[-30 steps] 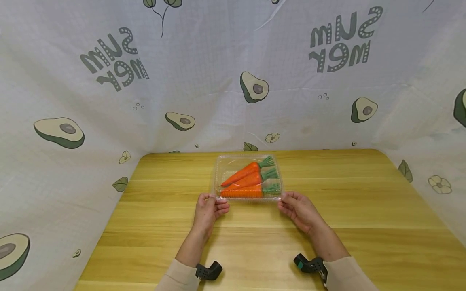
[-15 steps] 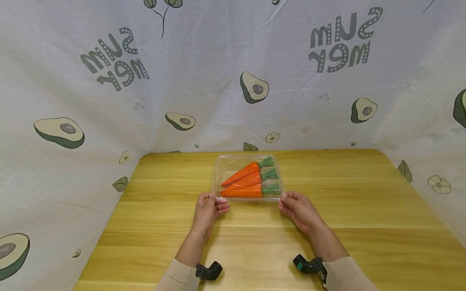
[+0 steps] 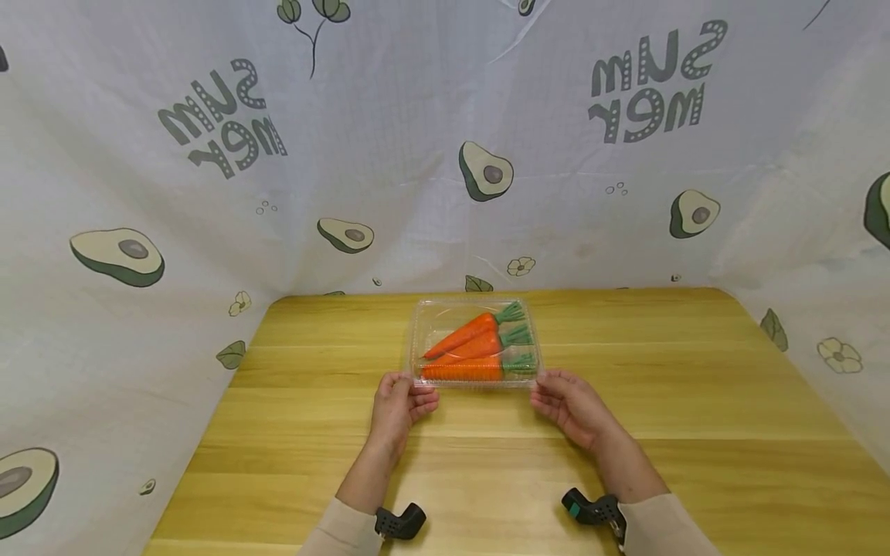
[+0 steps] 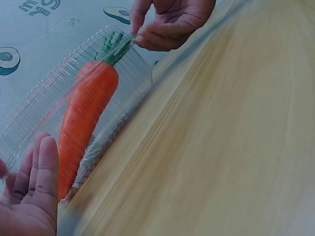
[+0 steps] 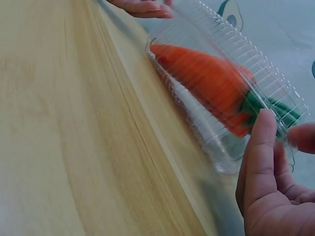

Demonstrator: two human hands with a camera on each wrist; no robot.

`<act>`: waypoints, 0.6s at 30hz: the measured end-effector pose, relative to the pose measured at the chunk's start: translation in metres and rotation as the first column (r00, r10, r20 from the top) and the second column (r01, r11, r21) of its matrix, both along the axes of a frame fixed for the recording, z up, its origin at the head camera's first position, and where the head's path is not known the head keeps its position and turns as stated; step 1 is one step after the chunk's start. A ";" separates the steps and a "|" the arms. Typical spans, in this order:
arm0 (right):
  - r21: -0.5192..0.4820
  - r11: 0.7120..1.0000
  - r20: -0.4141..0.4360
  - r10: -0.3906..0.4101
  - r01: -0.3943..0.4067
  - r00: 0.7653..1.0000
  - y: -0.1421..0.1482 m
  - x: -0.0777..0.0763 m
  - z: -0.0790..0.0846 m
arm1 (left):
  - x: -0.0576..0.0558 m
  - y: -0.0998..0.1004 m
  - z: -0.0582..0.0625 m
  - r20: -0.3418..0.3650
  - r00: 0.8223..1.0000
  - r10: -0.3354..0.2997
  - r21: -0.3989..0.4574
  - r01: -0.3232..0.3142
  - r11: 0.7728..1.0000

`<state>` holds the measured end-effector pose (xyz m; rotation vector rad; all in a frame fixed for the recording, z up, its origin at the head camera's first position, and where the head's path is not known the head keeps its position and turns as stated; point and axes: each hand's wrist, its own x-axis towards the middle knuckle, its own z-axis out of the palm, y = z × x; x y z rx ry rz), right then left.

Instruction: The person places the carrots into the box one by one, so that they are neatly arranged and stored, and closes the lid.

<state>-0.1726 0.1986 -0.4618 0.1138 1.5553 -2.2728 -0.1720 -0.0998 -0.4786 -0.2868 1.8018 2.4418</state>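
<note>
A clear plastic clamshell box [image 3: 434, 316] with its lid down stands on the wooden table, towards the back. Inside lie three orange carrots [image 3: 462, 340] with green tops pointing right. My left hand [image 3: 396, 405] pinches the box's rim at the near left corner between thumb and fingers. At the near right corner my right hand [image 3: 570, 401] pinches the rim the same way. In the left wrist view one carrot [image 4: 91, 118] shows through the ribbed side wall. The right wrist view shows the green tops [image 5: 268, 110] close to my right fingers.
The wooden table [image 3: 473, 479] reaches back to a hanging white cloth [image 3: 403, 170] printed with avocados and lettering. The same cloth rises along both sides. A black wrist-worn camera [image 3: 401, 521] sits on my left wrist, another camera [image 3: 591, 508] on my right.
The whole head view has shifted slightly downward in the picture. Both hands keep the same hold on the box corners, and the carrots lie as before.
</note>
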 end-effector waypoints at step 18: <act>0.635 0.758 -0.165 -0.056 0.149 0.985 0.042 -0.005 0.031 | -0.011 -0.041 0.021 -0.107 0.994 -0.006 -0.605 -0.060 0.794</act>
